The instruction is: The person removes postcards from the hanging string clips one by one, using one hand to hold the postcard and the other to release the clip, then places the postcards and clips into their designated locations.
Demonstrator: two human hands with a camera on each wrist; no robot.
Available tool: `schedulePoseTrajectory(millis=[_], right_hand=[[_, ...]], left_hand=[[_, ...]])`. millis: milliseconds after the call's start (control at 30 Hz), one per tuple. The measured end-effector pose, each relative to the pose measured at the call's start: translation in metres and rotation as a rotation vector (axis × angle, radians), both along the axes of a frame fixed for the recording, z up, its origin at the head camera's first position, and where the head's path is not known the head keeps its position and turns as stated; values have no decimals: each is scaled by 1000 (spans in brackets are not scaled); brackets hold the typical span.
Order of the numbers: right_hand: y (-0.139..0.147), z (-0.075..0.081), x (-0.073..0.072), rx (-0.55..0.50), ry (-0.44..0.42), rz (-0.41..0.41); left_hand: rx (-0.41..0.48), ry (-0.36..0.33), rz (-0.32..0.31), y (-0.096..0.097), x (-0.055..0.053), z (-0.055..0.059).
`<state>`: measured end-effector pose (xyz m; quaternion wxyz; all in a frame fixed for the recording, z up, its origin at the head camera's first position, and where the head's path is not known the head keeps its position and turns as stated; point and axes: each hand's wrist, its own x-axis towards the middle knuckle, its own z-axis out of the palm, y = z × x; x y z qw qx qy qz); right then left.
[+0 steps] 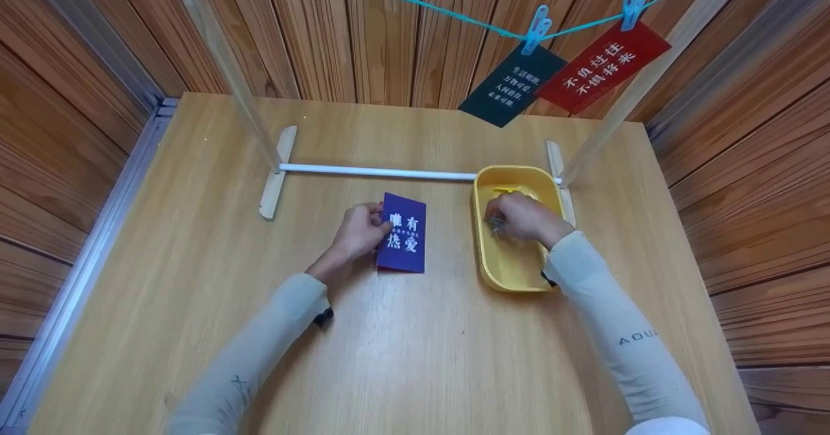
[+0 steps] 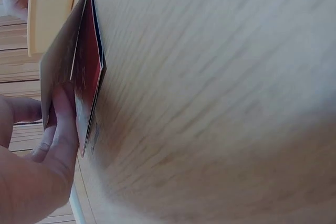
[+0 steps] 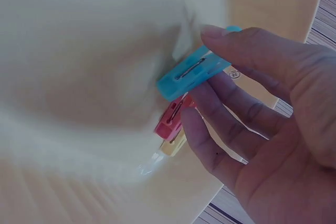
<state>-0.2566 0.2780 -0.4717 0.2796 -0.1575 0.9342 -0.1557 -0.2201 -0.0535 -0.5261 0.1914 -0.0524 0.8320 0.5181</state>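
My left hand pinches the left edge of a purple card with white characters, tilting it up above the table. A red face shows beneath it in the left wrist view, with the fingers between the layers. Inside a yellow plastic basin, my right hand holds a light blue clothespin between thumb and fingers. Close below that lie a red clothespin and a yellow clothespin, partly hidden by the fingers.
A teal cord sags across the back. Blue clothespins hold a dark green card and a red card on it. Upright posts stand either side, and a white rod runs low behind my hands.
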Motion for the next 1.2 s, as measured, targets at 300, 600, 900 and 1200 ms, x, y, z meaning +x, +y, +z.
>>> schedulePoseTrajectory(millis=[300, 600, 900, 1200], right_hand=[[1, -4, 0, 28, 19, 2], [0, -6, 0, 24, 21, -16], [-2, -6, 1, 38, 8, -42], [-2, -8, 1, 44, 35, -25]], left_hand=[[-160, 96, -74, -1, 0, 2], [-265, 101, -80, -3, 3, -2], [-290, 71, -69, -8, 3, -3], [-322, 92, -68, -8, 3, -3]])
